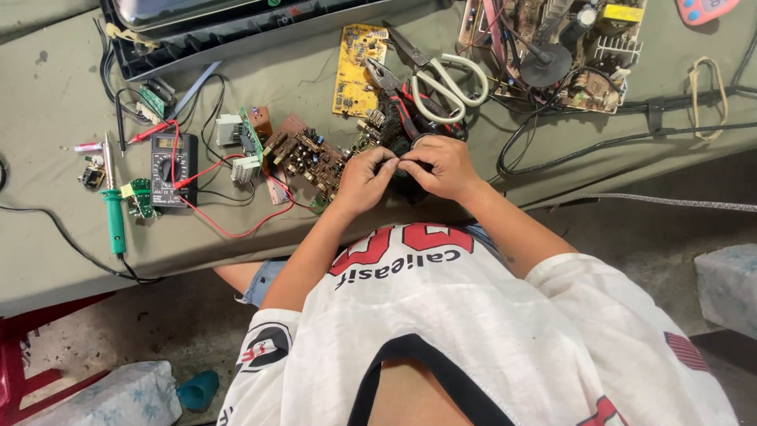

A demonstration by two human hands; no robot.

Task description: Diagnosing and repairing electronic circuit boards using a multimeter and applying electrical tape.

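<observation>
1. Grey-green cloth covers the table (47, 95).
2. Left hand (364, 180) and right hand (441, 166) pinch a small black part (397, 163) between fingertips, at the near edge.
3. Step in hand, by appearance: fine manipulation; precise fingertip control is needed next.
4. Brown circuit board (303, 156) lies beside; multimeter (169, 167) further left.

A small rectangular grey display (165, 143) is set into the top of the black multimeter (173, 170) at the left of the frame. Along the upper left edge, a large dark screen (177, 9) in a black frame is seen lying flat, cut off by the frame's top. At the upper right corner, a pink device (704, 9) with a pale display is partly shown.
</observation>
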